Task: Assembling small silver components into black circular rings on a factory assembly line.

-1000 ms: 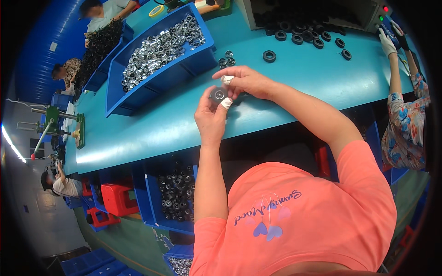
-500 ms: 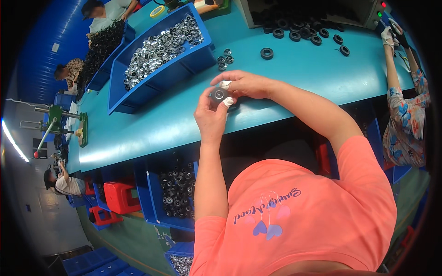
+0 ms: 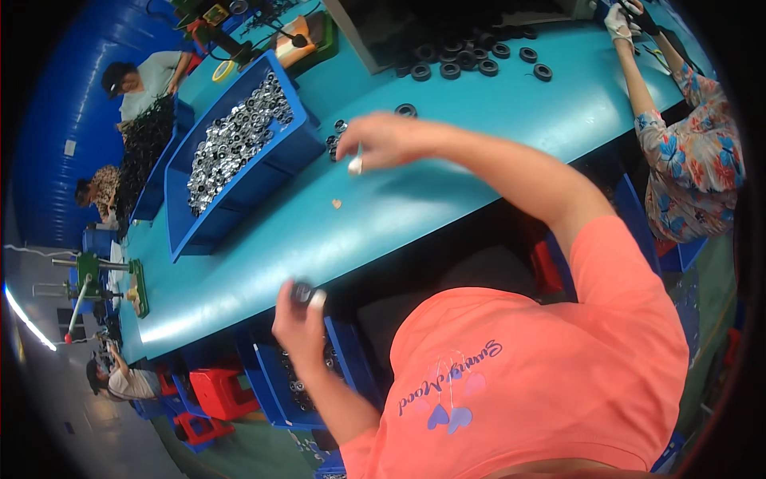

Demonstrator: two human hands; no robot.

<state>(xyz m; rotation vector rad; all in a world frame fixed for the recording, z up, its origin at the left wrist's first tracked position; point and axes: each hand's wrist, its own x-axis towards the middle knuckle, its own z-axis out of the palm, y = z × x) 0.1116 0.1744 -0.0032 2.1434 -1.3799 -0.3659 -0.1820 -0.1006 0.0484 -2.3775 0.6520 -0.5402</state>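
My left hand (image 3: 300,329) grips a small black wheel (image 3: 302,292) between thumb and fingers, off the table's front edge and above a blue bin (image 3: 270,393) of finished-looking wheels. My right hand (image 3: 381,142) is over the table with thumb and fingers apart and nothing visible in it. Its fingertips are close to a few shiny metal hubs (image 3: 332,144), which they partly hide. Just beyond that hand lies a single black rubber ring (image 3: 405,110). White wraps cover both thumb tips.
A large blue bin (image 3: 226,211) of silvery hubs stands on the teal table (image 3: 447,195). Several black rings (image 3: 450,70) lie at the back. A small tan scrap (image 3: 337,203) is on the tabletop. Co-workers sit at left and right; red stools (image 3: 219,393) stand below.
My hands have parted. The left has moved down toward me with the wheel, off the table edge. The right has let go of the wheel and moved beside the loose hubs. The view has turned.
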